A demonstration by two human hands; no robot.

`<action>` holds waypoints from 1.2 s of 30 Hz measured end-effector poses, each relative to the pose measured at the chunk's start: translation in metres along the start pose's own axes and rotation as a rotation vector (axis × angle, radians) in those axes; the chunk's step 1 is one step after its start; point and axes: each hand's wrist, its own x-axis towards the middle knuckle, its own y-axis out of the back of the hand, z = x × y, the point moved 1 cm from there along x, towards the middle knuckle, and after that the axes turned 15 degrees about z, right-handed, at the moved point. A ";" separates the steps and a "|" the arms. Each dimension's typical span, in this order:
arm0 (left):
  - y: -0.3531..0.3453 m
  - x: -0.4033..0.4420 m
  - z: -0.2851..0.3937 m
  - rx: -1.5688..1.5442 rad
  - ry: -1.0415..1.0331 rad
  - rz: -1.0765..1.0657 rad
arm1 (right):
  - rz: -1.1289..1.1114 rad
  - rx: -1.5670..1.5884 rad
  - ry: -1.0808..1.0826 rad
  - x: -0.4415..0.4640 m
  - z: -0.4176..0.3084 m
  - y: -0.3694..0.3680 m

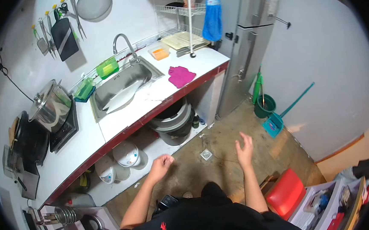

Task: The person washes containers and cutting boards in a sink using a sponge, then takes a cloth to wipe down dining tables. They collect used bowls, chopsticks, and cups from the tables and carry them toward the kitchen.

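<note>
My left hand [160, 168] is raised over the floor in front of the counter, its fingers curled together; whether anything small is inside cannot be made out. To the right, my right hand [244, 148] is held up with thumb and fingers apart and nothing in it. Neither hand touches the white counter [137, 106]. On that counter lie a crumpled magenta cloth [182, 76] and an orange container [160, 53]. The steel sink [106, 95] holds a white board-like piece [124, 97].
A grey bin [175, 130] and white buckets [129, 155] stand under the counter. A red chair [285, 193] is at my right. By the wall are a green bucket [265, 106] and a teal dustpan [273, 125]. A steel pot [51, 109] sits on the stove at left.
</note>
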 end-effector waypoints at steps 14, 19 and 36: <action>0.033 0.315 0.089 -0.100 -0.109 0.337 | 0.443 0.160 0.397 0.507 -0.093 -0.338; 0.040 0.393 0.129 -0.160 -0.082 0.408 | 0.445 0.003 0.140 0.577 -0.082 -0.451; 0.175 0.663 -0.177 0.921 -0.161 0.907 | 0.097 0.302 -0.066 0.355 -0.076 -0.458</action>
